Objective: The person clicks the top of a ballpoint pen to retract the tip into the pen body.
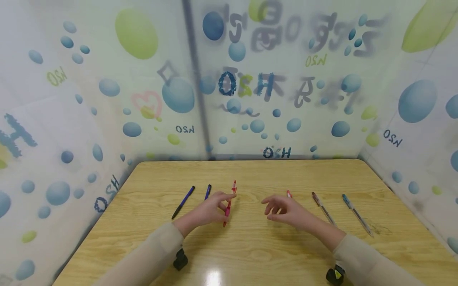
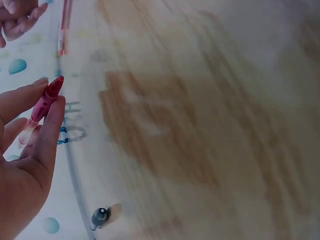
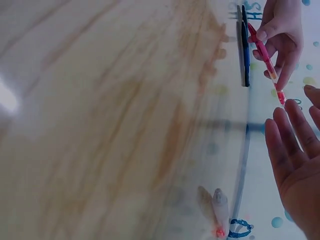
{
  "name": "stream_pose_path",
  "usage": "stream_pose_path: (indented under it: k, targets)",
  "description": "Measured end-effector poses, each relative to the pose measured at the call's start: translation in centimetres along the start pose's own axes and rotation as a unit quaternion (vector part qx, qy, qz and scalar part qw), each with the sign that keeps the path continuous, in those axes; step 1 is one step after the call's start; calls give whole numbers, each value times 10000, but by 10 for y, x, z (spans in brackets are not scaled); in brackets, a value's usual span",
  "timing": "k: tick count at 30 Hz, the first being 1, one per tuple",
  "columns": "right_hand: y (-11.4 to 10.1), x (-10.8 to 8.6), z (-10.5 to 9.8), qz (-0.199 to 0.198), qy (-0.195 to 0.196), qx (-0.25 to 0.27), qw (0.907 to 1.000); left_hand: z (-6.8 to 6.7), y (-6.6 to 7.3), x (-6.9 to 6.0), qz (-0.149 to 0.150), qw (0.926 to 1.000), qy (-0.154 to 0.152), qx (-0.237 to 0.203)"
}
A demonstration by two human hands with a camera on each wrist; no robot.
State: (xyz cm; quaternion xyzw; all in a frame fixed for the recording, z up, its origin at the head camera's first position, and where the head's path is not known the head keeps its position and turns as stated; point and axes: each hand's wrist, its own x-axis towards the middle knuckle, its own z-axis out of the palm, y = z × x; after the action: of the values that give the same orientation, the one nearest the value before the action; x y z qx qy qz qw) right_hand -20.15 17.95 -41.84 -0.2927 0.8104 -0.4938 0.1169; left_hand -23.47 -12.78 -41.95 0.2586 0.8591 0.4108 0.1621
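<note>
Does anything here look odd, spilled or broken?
Nothing looks spilled, and the red pen in the left hand shows no damage. The oddity: the H2O lettering on the backdrop reads backwards, as if mirrored. A dark mark on the table beside the rightmost pen could be stain or wood grain; I can't tell.

Free tabletop between pink pen and red-ended pen, wall beyond

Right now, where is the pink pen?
In the head view, the pink pen is pinched in the person's left hand, between the two blue pens on its left and the right hand on its right.
</note>
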Motion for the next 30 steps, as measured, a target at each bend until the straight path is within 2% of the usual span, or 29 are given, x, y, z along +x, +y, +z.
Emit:
stream_pose_path:
  k: [6,11,15,21,25,28,30]
  targets:
    - [3,-2,2,-68,-129,-64,9999,2,-4,8,11,9993,-234,296]
    - [4,-5,4,-125,-315,-110,9994,3,-7,14,-58,9971,-245,717]
    - [4,-6,6,-14,-503,-202,9985,1,-6,15,-48,9934,-228,1121]
    - [4,-9,7,96,-624,-243,9977,-5,-6,18,237,9767,-379,2097]
    - [5,-11,7,118,-690,-248,9972,-6,-6,21,393,9616,-476,2675]
    - [6,-13,7,130,-756,-250,9967,-5,-9,24,523,9517,-543,2975]
    - [7,-14,7,168,-787,-277,9964,-5,-10,25,585,9483,-594,3064]
